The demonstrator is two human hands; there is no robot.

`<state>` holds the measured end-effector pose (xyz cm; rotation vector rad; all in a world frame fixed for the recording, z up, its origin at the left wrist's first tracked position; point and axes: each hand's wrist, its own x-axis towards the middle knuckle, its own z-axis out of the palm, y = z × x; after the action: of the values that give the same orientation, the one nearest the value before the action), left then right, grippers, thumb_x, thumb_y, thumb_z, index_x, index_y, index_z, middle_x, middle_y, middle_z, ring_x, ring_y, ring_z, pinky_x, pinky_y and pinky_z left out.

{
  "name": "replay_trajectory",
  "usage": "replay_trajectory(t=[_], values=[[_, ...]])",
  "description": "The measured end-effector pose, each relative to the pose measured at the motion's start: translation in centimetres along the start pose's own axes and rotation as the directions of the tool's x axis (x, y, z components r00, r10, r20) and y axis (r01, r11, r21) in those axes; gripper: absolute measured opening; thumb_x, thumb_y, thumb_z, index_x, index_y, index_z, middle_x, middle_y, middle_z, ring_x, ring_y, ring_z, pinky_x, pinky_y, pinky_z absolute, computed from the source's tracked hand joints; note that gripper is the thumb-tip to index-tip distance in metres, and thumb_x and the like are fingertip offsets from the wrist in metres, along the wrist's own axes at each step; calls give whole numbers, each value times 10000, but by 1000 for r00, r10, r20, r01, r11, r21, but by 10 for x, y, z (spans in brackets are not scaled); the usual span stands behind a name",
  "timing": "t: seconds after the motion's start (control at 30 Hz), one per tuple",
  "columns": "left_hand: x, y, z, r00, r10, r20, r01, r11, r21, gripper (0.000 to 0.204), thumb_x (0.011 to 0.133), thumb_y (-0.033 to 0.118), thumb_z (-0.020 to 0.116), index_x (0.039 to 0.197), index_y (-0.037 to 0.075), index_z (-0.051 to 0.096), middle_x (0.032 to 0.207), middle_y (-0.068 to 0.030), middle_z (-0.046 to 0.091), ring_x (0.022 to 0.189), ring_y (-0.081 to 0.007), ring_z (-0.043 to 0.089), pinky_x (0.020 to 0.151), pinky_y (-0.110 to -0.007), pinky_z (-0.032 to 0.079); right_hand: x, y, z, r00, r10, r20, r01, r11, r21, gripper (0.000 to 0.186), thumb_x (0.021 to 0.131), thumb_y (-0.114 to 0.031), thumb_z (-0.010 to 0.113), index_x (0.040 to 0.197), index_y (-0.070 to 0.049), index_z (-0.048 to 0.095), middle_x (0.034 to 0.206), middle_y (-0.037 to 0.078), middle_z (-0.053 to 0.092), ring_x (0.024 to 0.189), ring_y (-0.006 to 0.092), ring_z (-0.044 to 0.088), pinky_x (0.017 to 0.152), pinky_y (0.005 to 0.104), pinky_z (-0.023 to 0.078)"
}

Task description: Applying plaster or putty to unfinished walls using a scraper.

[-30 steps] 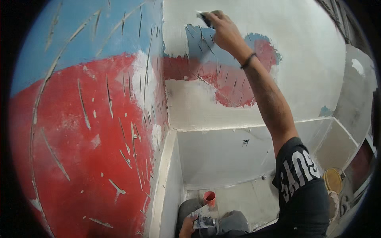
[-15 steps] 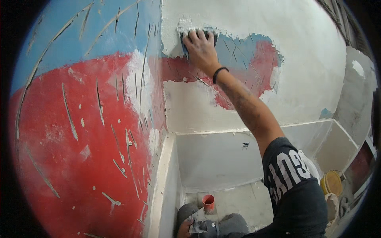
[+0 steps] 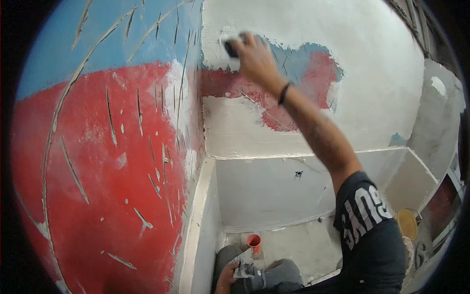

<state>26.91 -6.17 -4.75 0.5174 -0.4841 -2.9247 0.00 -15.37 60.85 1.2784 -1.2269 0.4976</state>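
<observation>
Held a dark spreader (image 3: 230,48) in the right grip (image 3: 248,50), having left fresh putty (image 3: 227,32) just above-left, apparently narrowing the bare blue patch (image 3: 293,61) rightward; clasped a scraper (image 3: 244,267) in the left grip (image 3: 227,275), far below.

Painted wall (image 3: 112,171), 9 o'clock from view centre: smooth red and blue paint, low sheen, interrupted by rough-edged grooves (image 3: 139,110). White coating (image 3: 377,73), 2 o'clock: matt, largely smooth; edge toward 1 o'clock ragged. Ledge (image 3: 196,215), 7 o'clock: matt cream coat, slightly uneven. Flat blade (image 3: 243,258), 6 o'clock: metal in appearance, smeared with paste. Dark tool (image 3: 231,49), 12 o'clock: material obscured by blur. Red cup (image 3: 255,249), 6 o'clock: smooth, apparently plastic. Sleeve (image 3: 374,245), 4 o'clock: matt dark cloth, white print. Trousers (image 3: 284,272), 5 o'clock: matt grey cloth.
</observation>
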Motion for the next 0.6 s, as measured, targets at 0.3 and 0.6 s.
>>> replay_trajectory(t=[0.3, 0.6], values=[[-3, -7, -8, 995, 100, -26, -99, 995, 29, 348, 873, 142, 488, 1177, -22, 527, 1079, -155, 634, 924, -272, 644, 816, -417, 535, 62, 21, 55, 992, -73, -98, 39, 948, -316, 239, 815, -119, 520, 1044, -72, 573, 1035, 132, 560, 930, 301, 590, 781, 456, 467], [-3, 3, -16, 990, 141, 13, -141, 990, 1, 372, 876, 163, 472, 1194, -26, 511, 1085, -162, 629, 929, -280, 642, 802, -427, 539, -55, -47, 84, 989, -147, -28, 131, 942, -310, 279, 766, -167, 521, 1001, -23, 568, 1029, 168, 509, 958, 309, 495, 863, 451, 391]])
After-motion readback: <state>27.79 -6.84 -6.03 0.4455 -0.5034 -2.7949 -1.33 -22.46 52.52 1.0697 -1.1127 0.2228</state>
